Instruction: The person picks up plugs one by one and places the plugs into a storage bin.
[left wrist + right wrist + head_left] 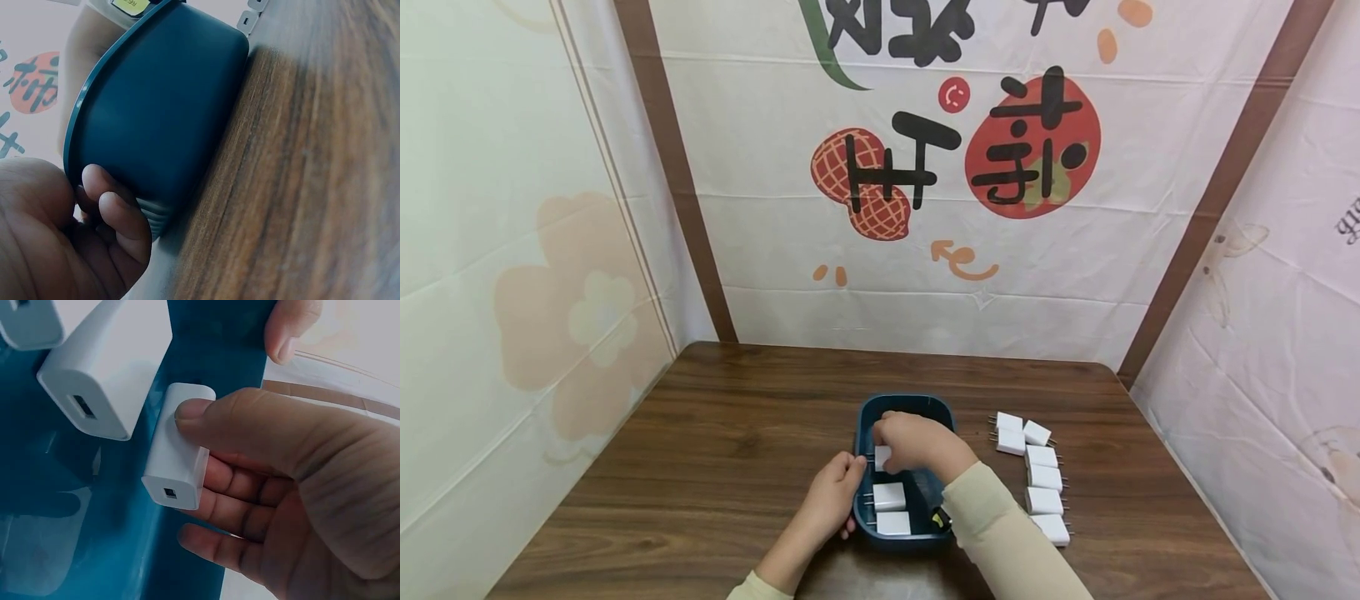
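Note:
A dark blue plastic tub point(904, 543) stands on the table, its left rim pinched by my left hand point(833, 497), fingers curled against the outer wall as the left wrist view shows. Over the inside of the tub, my right hand point(917, 446) holds a white USB charger plug point(172, 447) between thumb and fingers, near the tub's left wall. Two more white charger plugs, a middle one point(889, 497) and a near one point(893, 523), lie in the tub with prongs facing left.
To the right of the tub, several white charger plugs point(1043, 477) lie in a rough column on the brown wooden table point(760, 417). A black and yellow object point(940, 518) shows by the right sleeve. Printed fabric walls point(760, 250) surround the table.

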Demonstrator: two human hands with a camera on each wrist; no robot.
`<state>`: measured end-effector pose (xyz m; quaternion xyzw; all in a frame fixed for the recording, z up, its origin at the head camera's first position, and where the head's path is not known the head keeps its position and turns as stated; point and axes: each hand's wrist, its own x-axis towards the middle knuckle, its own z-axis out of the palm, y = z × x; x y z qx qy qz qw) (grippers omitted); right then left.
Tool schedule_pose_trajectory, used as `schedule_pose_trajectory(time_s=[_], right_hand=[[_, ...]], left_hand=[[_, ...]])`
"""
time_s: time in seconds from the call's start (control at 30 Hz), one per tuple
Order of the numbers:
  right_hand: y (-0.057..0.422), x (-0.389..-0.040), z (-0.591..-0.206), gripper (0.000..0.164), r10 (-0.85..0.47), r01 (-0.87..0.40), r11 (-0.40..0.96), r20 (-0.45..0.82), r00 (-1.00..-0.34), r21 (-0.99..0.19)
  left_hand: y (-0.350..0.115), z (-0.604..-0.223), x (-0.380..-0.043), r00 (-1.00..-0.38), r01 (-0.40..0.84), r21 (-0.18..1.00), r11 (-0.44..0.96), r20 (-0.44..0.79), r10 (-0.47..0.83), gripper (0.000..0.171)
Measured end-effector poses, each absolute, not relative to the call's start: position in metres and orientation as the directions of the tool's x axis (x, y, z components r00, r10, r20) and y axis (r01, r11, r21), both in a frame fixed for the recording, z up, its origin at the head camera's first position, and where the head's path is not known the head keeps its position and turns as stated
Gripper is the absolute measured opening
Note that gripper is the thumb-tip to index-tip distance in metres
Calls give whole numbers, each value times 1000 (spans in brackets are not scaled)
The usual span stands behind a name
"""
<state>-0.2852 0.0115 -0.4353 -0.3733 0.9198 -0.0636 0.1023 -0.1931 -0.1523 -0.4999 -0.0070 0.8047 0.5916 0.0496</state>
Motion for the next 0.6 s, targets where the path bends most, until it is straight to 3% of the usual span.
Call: schedule_pose_trajectory(time_s=[0.6], right_hand=[[9, -287, -446, 30, -689, -659, 725, -186, -701, -203]], left_hand=[[-151, -500, -193, -996, -60, 952, 300, -75, 39, 38]])
